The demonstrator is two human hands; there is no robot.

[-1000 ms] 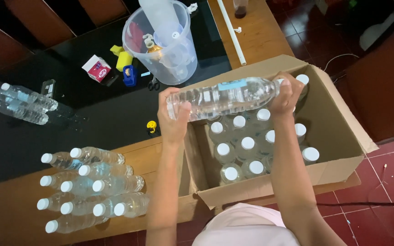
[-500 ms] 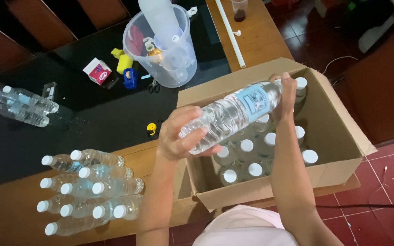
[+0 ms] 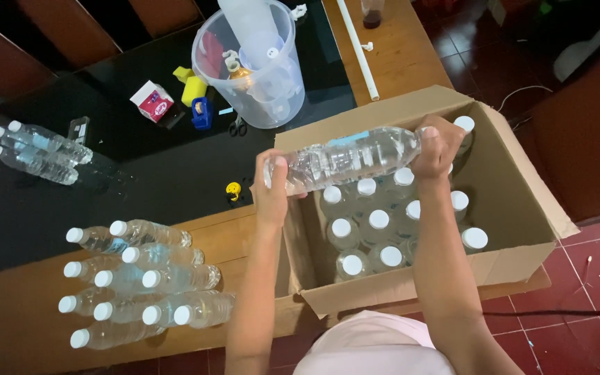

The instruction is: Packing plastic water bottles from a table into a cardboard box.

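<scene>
Above the carton [image 3: 522, 208], left hand [image 3: 272, 191], right hand [image 3: 437, 146] — both gripping one bottle [image 3: 345, 158], held level.

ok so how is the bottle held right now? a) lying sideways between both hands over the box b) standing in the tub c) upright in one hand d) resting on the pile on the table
a: the bottle lies roughly level, the left hand on its base end and the right hand on its cap end, above the open box of capped bottles.
</scene>
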